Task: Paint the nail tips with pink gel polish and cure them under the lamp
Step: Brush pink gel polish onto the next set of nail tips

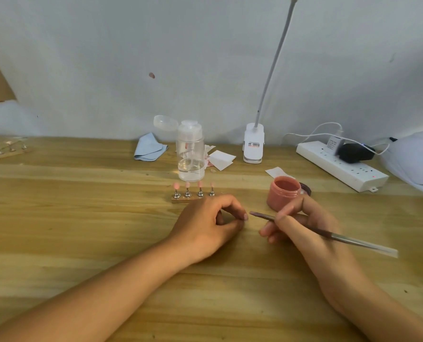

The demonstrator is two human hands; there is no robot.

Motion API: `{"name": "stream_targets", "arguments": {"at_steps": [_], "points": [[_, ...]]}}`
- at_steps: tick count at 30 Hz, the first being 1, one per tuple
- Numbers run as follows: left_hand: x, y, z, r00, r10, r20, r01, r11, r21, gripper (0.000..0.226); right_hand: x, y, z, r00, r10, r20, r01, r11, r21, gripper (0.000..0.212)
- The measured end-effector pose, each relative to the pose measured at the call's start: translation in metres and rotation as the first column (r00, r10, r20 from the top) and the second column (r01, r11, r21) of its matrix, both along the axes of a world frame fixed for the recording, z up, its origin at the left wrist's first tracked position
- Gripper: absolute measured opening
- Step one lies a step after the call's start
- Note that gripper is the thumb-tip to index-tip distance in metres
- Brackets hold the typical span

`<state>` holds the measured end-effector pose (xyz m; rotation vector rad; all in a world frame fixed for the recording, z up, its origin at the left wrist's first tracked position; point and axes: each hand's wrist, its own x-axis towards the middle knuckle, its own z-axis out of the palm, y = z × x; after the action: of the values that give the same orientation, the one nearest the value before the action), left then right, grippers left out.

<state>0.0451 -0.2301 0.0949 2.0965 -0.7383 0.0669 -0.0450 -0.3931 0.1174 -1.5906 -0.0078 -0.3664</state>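
Note:
Several pink nail tips stand on metal holders in a small wooden base at mid table. My left hand rests on the table just in front of the base, fingers curled, thumb against the index fingertip; nothing shows between them. My right hand grips a thin brush like a pen, its pink-stained tip pointing at my left fingertips. An open jar of pink gel stands right behind my right hand. The white curing lamp sits at the far right edge.
A clear pump bottle stands behind the base, with a blue cloth and paper wipes beside it. A clip desk lamp, a power strip and a second holder rack line the back.

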Motion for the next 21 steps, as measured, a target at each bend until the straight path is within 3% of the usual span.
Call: {"name": "stream_targets", "arguments": {"at_steps": [21], "points": [[-0.0003, 0.0007, -0.0004, 1.000, 0.025, 0.012, -0.025, 1.000, 0.013, 0.015, 0.0011, 0.0013, -0.0040, 1.000, -0.011, 0.011, 0.011, 0.998, -0.062, 0.019]]}}
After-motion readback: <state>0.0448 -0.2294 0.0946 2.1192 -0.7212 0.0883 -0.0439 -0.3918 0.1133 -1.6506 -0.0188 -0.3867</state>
